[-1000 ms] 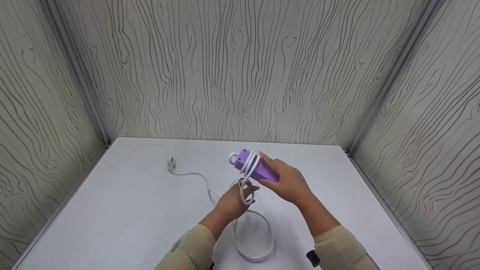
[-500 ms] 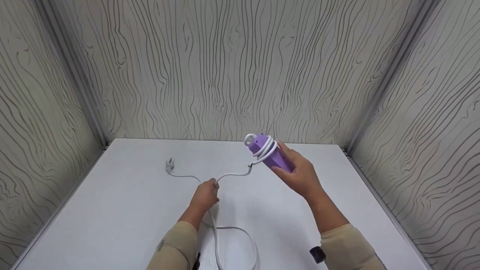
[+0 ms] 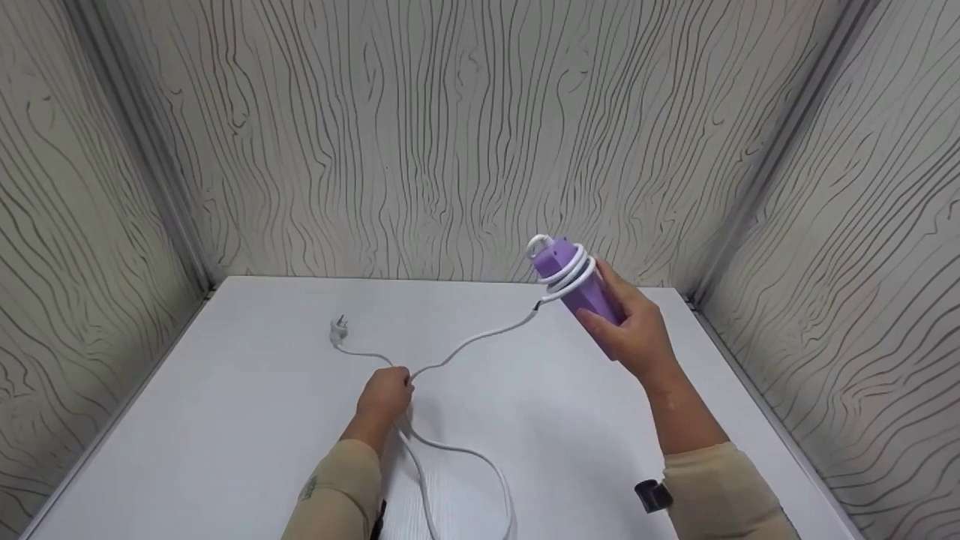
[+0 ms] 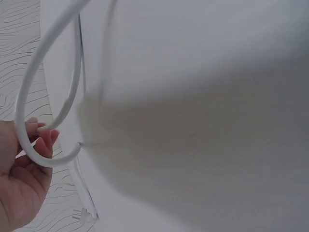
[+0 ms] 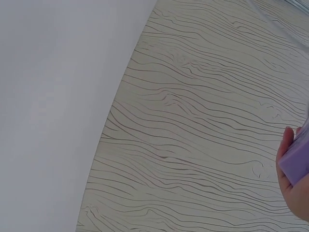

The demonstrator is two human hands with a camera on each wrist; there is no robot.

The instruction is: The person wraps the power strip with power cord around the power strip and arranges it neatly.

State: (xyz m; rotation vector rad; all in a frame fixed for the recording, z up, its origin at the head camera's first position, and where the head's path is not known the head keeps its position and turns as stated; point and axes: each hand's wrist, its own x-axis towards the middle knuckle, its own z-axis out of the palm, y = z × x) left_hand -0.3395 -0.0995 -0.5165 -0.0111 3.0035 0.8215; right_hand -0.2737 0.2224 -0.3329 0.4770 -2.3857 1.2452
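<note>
In the head view my right hand (image 3: 637, 330) grips a purple power strip (image 3: 592, 296), held tilted above the table's right half. Several turns of its white cord are wound round the strip's upper end. From there the cord (image 3: 480, 337) runs slack across to my left hand (image 3: 386, 394), which pinches it between thumb and fingers. The left wrist view shows the cord (image 4: 24, 96) looping past those fingertips (image 4: 48, 137). At the right edge of the right wrist view, only a corner of the strip (image 5: 295, 162) and part of the hand show.
The cord's white plug (image 3: 339, 330) lies on the white table (image 3: 247, 390), at the back left. A long loop of cord (image 3: 480, 454) reaches toward the front edge. Wood-grain panels (image 3: 450, 150) enclose the table at the back and both sides.
My right hand has moved up and to the right with the power strip. My left hand has drawn leftward with the cord, unwinding a length between the hands. The plug stays in place.
</note>
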